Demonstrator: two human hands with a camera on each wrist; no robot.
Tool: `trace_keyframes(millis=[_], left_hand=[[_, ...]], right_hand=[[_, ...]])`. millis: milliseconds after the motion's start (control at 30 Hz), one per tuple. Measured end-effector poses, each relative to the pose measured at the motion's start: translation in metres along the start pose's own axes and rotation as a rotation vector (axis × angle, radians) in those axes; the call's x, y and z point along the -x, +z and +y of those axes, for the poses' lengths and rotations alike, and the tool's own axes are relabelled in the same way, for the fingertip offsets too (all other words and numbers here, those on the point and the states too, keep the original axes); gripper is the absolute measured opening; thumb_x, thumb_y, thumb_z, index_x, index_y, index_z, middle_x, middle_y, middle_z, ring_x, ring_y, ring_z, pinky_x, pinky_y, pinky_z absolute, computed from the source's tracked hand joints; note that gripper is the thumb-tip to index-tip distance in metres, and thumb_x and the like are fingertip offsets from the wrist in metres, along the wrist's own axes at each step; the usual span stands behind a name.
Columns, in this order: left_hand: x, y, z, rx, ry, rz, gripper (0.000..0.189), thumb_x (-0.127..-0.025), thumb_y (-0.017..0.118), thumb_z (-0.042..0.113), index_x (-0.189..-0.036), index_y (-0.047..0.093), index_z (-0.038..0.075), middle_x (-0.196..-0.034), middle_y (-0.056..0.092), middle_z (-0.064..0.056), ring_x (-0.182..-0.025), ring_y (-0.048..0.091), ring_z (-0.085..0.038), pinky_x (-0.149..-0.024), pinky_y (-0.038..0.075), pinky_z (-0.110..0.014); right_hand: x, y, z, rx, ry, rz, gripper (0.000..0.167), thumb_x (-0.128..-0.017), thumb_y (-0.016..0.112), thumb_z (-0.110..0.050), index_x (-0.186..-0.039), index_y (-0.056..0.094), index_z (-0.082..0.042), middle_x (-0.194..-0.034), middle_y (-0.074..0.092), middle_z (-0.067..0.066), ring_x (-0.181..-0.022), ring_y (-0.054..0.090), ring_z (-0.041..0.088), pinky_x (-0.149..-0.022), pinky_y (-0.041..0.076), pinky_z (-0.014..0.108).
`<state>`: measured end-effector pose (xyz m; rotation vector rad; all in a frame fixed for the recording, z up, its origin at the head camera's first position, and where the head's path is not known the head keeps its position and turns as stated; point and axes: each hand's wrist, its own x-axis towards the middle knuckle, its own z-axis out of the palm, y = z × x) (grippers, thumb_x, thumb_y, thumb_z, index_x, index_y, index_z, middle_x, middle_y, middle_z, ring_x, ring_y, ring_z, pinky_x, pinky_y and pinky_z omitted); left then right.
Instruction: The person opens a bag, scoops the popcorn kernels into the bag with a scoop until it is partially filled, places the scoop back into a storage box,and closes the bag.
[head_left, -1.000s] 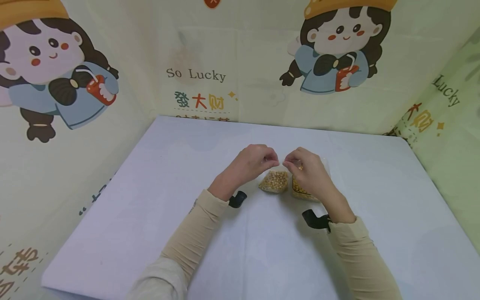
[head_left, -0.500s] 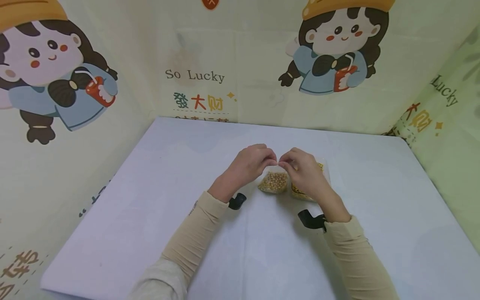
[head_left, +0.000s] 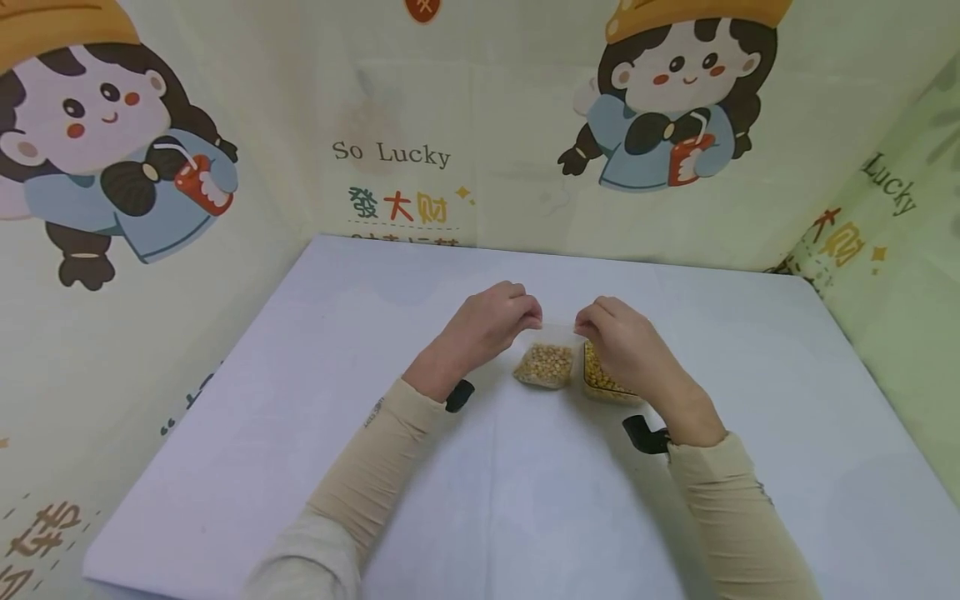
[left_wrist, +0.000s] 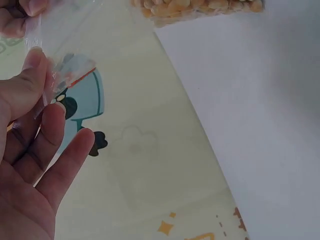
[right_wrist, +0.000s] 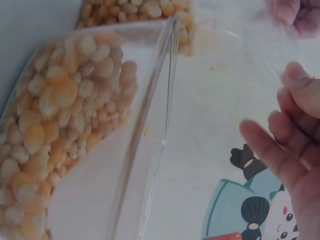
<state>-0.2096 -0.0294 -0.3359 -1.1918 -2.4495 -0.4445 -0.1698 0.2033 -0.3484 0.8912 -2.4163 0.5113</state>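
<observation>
A clear plastic zip bag (head_left: 545,365), its lower part filled with corn kernels, sits between the hands in the head view. My left hand (head_left: 491,323) pinches one end of its top edge between thumb and fingers; the other fingers stay extended in the left wrist view. At the opposite end of that edge, my right hand (head_left: 621,342) pinches the film. The clear film (left_wrist: 70,40) stretches between them, kernels hanging below. Beside the bag, partly behind my right hand, stands a clear plastic box (right_wrist: 150,135) with loose corn kernels (right_wrist: 55,100).
Both things are on a white-covered table (head_left: 450,500). A printed cloth backdrop (head_left: 517,108) rises behind the table and along both sides. A dark camera mount (head_left: 645,435) juts from the right wrist, and another mount (head_left: 459,396) from the left.
My hands came together over the bag half a second ago, and now they are farther apart. The top edge of the bag is drawn out wide between them. The box has stayed put.
</observation>
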Motion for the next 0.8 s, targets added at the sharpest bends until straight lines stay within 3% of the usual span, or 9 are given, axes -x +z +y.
trace_keyframes(millis=[300,633,800], left_hand=[[0.005,0.001,-0.006,0.003,-0.015,0.026,0.014,-0.090,0.069,0.029,-0.091,0.070,0.014,-0.084,0.065,0.002,-0.083,0.061,-0.014,-0.069,0.054,-0.025],[0.006,0.010,-0.001,-0.038,0.009,0.051,0.020,-0.090,0.068,0.031,-0.091,0.070,0.011,-0.083,0.064,0.000,-0.078,0.059,-0.015,-0.071,0.053,-0.023],[0.008,0.009,0.000,0.068,-0.011,-0.003,0.022,-0.092,0.070,0.031,-0.100,0.070,0.011,-0.095,0.067,-0.001,-0.093,0.062,-0.016,-0.079,0.054,-0.025]], right_hand=[[0.004,0.003,0.005,-0.101,0.004,0.041,0.012,-0.086,0.070,0.008,-0.093,0.064,0.000,-0.084,0.062,0.005,-0.078,0.056,0.016,-0.066,0.050,0.031],[0.011,0.002,0.005,-0.081,0.029,0.077,0.013,-0.084,0.072,0.008,-0.091,0.067,-0.001,-0.083,0.062,0.005,-0.077,0.055,0.015,-0.065,0.050,0.030],[0.016,0.001,0.006,-0.071,0.087,0.059,0.014,-0.082,0.076,0.002,-0.093,0.072,-0.005,-0.085,0.062,0.004,-0.079,0.055,0.016,-0.065,0.050,0.034]])
